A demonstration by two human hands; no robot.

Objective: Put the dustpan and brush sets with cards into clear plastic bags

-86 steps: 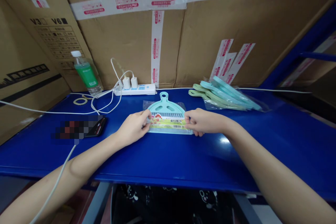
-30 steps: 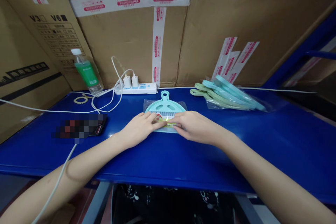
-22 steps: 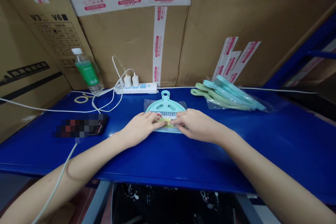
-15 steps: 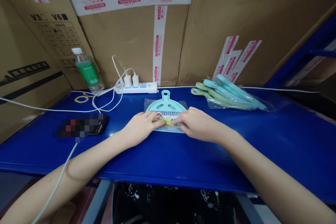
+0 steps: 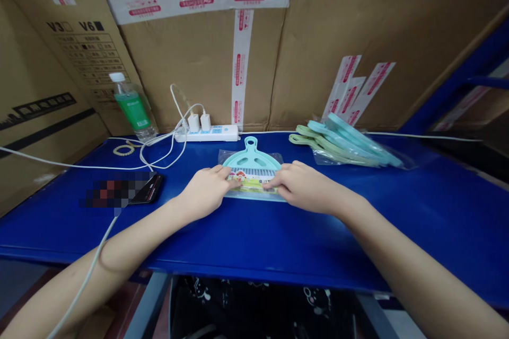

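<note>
A mint-green mini dustpan set in a clear plastic bag (image 5: 250, 161) lies flat on the blue table (image 5: 254, 238), its handle pointing away from me. A colourful label card crosses its near part. My left hand (image 5: 204, 190) rests on the bag's left side, fingers stretched flat on the label. My right hand (image 5: 304, 188) lies on the right side, fingers flat and pressing the label too. Neither hand grips anything.
A pile of bagged green and blue dustpan sets (image 5: 344, 143) lies at the back right. A power strip (image 5: 207, 133) with chargers and white cables, a green-labelled bottle (image 5: 131, 108), a bead bracelet (image 5: 122, 150) and a phone (image 5: 135, 190) sit at the left. Taped cardboard boxes (image 5: 318, 53) wall the back.
Earlier my hands gripped the bag's two side edges. They then came together flat over the label's middle. Now they have slid slightly apart, showing more of the label.
</note>
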